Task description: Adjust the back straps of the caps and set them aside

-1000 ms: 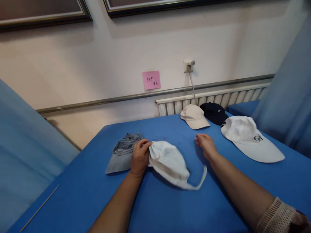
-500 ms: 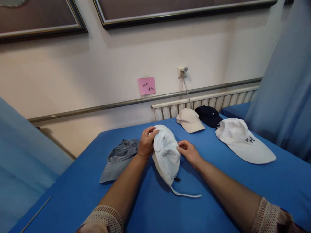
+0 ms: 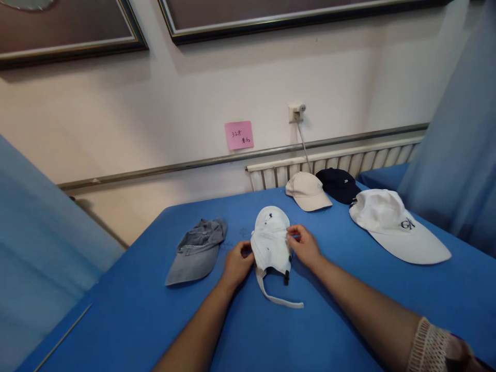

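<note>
The pale cap is matt, creased cloth, as is the grey cap near the far left corner of the table. By the far edge, the beige cap looks smoother. Beyond it, the rail is smooth metal, the pink note matt paper.

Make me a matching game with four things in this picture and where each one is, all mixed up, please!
Things
1. Grey cap
2. Pink note
3. Dark cap
4. Loose-strapped white cap

Places
A. Between the left hand and the right hand
B. On the wall, above the metal rail
C. On the blue table, to the left of both hands
D. Right next to the beige cap

Right pairs: 1-C, 2-B, 3-D, 4-A
</note>
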Tool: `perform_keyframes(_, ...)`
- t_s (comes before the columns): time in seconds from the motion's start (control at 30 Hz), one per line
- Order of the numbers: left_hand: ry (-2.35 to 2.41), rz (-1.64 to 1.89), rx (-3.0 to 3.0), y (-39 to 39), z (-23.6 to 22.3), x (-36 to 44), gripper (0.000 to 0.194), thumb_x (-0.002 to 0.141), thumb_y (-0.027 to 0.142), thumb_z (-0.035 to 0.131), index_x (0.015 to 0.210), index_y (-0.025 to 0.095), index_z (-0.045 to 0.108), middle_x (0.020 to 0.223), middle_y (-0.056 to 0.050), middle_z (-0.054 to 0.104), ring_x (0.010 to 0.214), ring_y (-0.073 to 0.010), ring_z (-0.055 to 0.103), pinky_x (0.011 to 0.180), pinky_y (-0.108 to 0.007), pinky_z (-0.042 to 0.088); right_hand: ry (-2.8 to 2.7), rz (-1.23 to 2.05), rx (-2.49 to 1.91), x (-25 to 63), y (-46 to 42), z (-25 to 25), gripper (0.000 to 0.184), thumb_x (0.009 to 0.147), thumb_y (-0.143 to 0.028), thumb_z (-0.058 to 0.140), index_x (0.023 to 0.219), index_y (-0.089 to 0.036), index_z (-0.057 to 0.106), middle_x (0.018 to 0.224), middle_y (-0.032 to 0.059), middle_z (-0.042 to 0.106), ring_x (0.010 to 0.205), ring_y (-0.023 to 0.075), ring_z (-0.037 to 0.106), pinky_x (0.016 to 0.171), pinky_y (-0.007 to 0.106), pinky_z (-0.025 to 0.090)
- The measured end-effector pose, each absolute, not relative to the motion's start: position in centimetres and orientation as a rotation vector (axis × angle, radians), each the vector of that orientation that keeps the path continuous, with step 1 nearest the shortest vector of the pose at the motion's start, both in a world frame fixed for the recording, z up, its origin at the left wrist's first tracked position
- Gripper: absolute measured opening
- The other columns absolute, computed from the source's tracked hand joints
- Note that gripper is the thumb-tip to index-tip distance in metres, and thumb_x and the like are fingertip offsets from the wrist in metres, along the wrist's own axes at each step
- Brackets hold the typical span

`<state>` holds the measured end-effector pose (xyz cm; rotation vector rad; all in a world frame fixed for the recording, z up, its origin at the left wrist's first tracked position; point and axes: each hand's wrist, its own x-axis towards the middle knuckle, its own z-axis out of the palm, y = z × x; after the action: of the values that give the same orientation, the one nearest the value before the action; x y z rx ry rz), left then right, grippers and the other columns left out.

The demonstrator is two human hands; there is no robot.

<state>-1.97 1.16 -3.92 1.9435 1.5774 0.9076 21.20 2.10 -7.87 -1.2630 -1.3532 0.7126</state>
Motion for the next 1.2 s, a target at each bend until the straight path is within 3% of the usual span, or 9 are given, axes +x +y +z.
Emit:
perform_keyframes(0.2,1.256,0.725,2.347,-0.2,-2.8,0.1,0.046,0.073,0.025,0.065,0.119,0.019,0.06,0.117,-0.008,0.065,0.106,-0.0251,0.057,0.095,-0.038,0.042,-1.857,0.626,-1.263,20.3,0.6,-6.8,0.038,0.073,-0.02,0.064,0.111,-0.024,0.061,0.112,0.006,0.066,0.104,0.0227,0.057,0.093,0.035,0.041)
perform_keyframes(0.37,1.344,0.475,2.453,0.2,-3.0,0.6,0.027,0.074,0.024,0.063,0.1,0.018,0.066,0.101,-0.008,0.066,0.095,-0.0241,0.057,0.087,-0.035,0.042,-1.773,0.547,-1.529,20.8,1.7,-6.9,0.008,0.079,-0.022,0.055,0.083,-0.022,0.062,0.08,0.0025,0.068,0.076,0.0195,0.059,0.069,0.029,0.041)
perform_keyframes(0.47,1.473,0.414,2.506,0.6,-2.8,0.1,0.009,0.075,0.018,0.058,0.081,0.018,0.064,0.087,-0.008,0.065,0.087,-0.0226,0.057,0.08,-0.032,0.041,-1.651,0.578,-1.593,21.7,2.1,-7.0,0.006,0.079,-0.027,0.056,0.077,-0.023,0.059,0.069,-0.0007,0.065,0.063,0.0161,0.056,0.059,0.027,0.037)
perform_keyframes(0.73,1.926,0.661,2.2,2.1,-2.1,-4.0,0.008,0.077,0.019,0.052,0.075,0.017,0.059,0.079,-0.005,0.065,0.075,-0.0187,0.058,0.068,-0.028,0.042,-1.435,0.528,-1.676,23.3,2.1,-6.7,0.007,0.075,-0.03,0.056,0.074,-0.023,0.055,0.066,-0.0017,0.062,0.061,0.016,0.056,0.058,0.027,0.037)
perform_keyframes(0.87,1.914,0.741,2.099,2.4,-2.2,-4.8,0.015,0.073,0.015,0.053,0.086,0.016,0.061,0.086,-0.006,0.067,0.08,-0.0193,0.062,0.073,-0.03,0.046,-1.485,0.482,-1.643,23.1,1.9,-6.6,0.008,0.075,-0.03,0.056,0.079,-0.023,0.055,0.074,0.0002,0.062,0.067,0.0175,0.057,0.063,0.028,0.041)
perform_keyframes(0.97,1.809,1.002,2.16,1.7,-1.6,-4.3,0.024,0.072,0.01,0.051,0.093,0.016,0.061,0.096,-0.007,0.068,0.089,-0.0196,0.063,0.082,-0.032,0.048,-1.484,0.369,-1.493,23.2,1.3,-5.7,0.01,0.076,-0.026,0.055,0.084,-0.021,0.057,0.085,0.0029,0.062,0.071,0.0171,0.057,0.068,0.029,0.043)
perform_keyframes(1.07,1.548,1.156,2.251,0.2,-0.6,-3.2,0.02,0.074,0.01,0.049,0.088,0.018,0.062,0.095,-0.005,0.068,0.09,-0.0184,0.063,0.084,-0.032,0.049,-1.61,0.439,-1.293,23.2,0.0,-4.4,0.012,0.078,-0.021,0.052,0.087,-0.022,0.059,0.079,0.0005,0.062,0.068,0.0156,0.056,0.067,0.027,0.044)
perform_keyframes(1.2,1.206,1.043,2.396,-2.2,0.2,-1.3,0.017,0.08,0.014,0.05,0.09,0.02,0.062,0.097,-0.005,0.068,0.093,-0.0177,0.062,0.088,-0.031,0.047,-1.998,0.713,-1.098,23.0,-1.7,-3.3,0.012,0.077,-0.016,0.054,0.084,-0.023,0.061,0.073,-0.0022,0.061,0.064,0.014,0.055,0.061,0.024,0.042)
